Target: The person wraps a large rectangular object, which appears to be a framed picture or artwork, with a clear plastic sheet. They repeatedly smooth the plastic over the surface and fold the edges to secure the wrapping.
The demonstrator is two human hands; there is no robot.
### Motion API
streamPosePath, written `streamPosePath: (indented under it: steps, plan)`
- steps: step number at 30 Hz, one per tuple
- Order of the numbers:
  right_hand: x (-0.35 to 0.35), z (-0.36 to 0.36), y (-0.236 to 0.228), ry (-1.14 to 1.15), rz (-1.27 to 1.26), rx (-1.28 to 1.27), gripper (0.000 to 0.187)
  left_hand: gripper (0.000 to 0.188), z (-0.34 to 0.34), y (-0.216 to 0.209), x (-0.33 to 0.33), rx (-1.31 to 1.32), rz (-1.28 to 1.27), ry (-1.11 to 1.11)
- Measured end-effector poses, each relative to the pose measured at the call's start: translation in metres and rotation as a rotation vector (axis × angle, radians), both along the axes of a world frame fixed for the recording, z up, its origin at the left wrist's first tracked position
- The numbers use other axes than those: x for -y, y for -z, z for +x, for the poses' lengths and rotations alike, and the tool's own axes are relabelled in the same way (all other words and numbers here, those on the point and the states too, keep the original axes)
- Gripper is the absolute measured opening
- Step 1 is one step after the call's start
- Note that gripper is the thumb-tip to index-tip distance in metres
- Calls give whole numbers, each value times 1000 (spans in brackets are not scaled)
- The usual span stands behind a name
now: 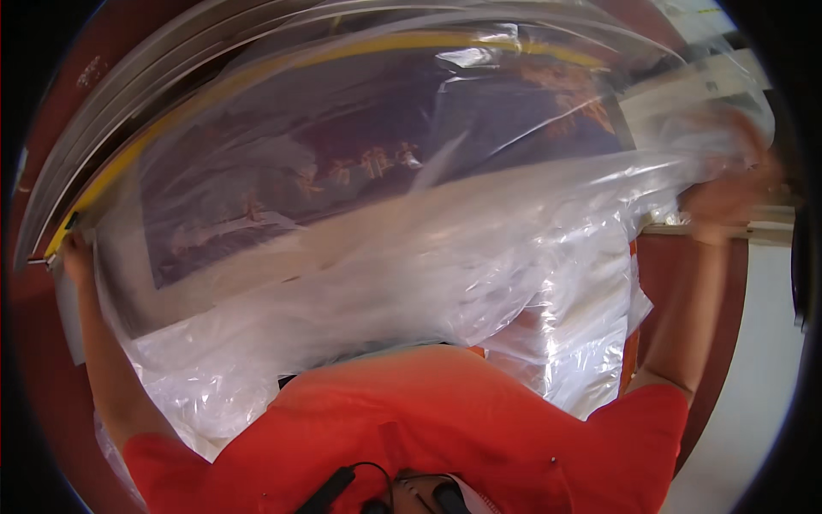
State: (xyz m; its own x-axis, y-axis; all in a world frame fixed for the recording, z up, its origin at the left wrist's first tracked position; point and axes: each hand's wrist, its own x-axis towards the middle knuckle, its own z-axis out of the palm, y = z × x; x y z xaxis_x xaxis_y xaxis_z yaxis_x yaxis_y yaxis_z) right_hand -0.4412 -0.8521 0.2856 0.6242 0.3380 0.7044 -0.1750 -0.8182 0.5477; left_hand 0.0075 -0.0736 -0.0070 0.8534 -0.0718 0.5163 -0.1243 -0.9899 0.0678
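A wide clear plastic sheet lies over a large flat panel with a dark purple printed face and a pale border. The sheet is wrinkled and shiny, bunched toward my body. At the far right my right hand, smeared by motion, grips the sheet, which gathers and lifts around it. My left hand is closed at the panel's left end, beside a small black piece on the yellow strip. What its fingers hold is too small to make out.
Long pale metal-like rails run along the far side beyond the yellow strip. Reddish-brown floor shows at the right, beside a pale grey surface. A light beam lies behind my right hand.
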Motion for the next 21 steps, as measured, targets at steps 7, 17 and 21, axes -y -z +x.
streamPosePath:
  steps: [7,17,21]
  plan:
    - [203,-95,236,553,312,-610,45,28,-17,-11,13,-277,70,-47]
    - [141,87,221,187,-193,-672,36,34,-53,-17,54,-167,-145,-73]
    - [-10,177,188,-71,590,-584,31,39,-72,-39,75,-208,-137,-243]
